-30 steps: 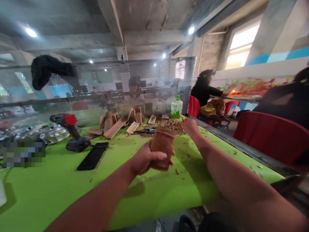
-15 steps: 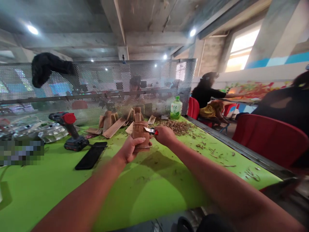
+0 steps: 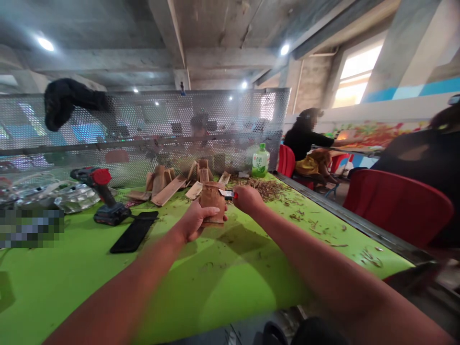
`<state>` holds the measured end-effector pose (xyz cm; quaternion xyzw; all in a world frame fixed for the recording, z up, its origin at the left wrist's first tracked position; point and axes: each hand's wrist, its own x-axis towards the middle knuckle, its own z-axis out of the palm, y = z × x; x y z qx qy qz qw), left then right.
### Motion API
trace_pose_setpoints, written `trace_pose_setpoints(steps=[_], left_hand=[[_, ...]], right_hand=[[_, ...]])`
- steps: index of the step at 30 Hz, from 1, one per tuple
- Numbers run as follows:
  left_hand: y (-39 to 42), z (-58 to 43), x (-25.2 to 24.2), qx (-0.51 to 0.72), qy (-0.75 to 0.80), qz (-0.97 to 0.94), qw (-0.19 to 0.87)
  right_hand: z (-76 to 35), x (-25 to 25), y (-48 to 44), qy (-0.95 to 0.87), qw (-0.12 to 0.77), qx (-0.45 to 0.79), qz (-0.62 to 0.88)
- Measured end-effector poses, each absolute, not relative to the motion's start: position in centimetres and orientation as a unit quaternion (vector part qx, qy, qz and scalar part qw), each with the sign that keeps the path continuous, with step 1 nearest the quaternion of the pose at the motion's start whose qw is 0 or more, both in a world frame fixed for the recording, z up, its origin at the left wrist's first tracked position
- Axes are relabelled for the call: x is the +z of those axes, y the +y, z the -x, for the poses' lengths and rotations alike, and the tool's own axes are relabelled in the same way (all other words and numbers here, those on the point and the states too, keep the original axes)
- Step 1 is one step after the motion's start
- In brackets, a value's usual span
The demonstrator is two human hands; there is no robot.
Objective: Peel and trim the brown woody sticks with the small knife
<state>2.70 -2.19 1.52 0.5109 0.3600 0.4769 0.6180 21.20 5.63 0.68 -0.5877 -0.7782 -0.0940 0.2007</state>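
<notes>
Wrapped around a rough brown tube (image 3: 212, 203), the fingers of my left hand (image 3: 194, 222) curl across its lower half with the thumb side toward me, and my right hand (image 3: 247, 199) is balled tight around the red handle of a small knife (image 3: 230, 194). The tube is dull and fibrous, creased down its length, with an uneven rim at the top. Its long axis stands nearly upright, with the rim pointing up and the base pointing down toward the table. It sits in the air between my hands, above a green table (image 3: 53, 287) and in front of a heap of brown strips (image 3: 165, 186). Further left on the table lie a red and black cordless drill (image 3: 104, 196) and a flat black pouch (image 3: 133, 232). The knife's silver blade points left, at or just against the upper right side of the tube, though I cannot tell whether it cuts in. To the right of my right hand, a mound of brown shavings (image 3: 260, 189) lies on the table, with a plastic bottle (image 3: 260, 161) standing behind it.
</notes>
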Motion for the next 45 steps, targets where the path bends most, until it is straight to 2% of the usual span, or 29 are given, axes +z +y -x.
trace_pose_setpoints(steps=[3,8,10,15,21,31,40,43,45], left_hand=[[-2.3,-3.0,1.7,0.484,0.377,-0.497,0.613],[-4.5,-4.0,1.8,0.409,0.32,-0.52,0.678],[-5.0,-4.2,1.7,0.404,0.287,-0.527,0.691],[-3.4,-3.4,1.2,0.5,0.301,-0.492,0.646],[-2.1,-2.5,0.6,0.515,0.328,-0.486,0.625],[-2.2,-2.4,0.6,0.486,0.353,-0.514,0.612],[-2.1,-2.9,1.1,0.472,0.373,-0.503,0.621],[-3.5,-3.9,1.1,0.452,0.358,-0.514,0.634],[-4.9,-4.9,1.0,0.383,0.316,-0.55,0.672]], right_hand=[[-21.6,0.6,6.6,-0.768,0.218,-0.092,0.595],[-26.5,1.0,9.2,-0.628,0.241,0.065,0.737],[-28.4,1.1,9.7,-0.603,0.265,0.051,0.751],[-25.8,0.8,8.3,-0.679,0.298,0.009,0.67],[-20.6,0.9,5.2,-0.783,0.245,-0.045,0.569],[-21.1,1.0,5.1,-0.794,0.177,-0.061,0.579],[-21.2,0.3,5.8,-0.778,0.196,-0.09,0.59],[-22.8,0.5,7.2,-0.729,0.212,-0.031,0.651],[-25.1,0.9,8.3,-0.665,0.2,0.029,0.719]])
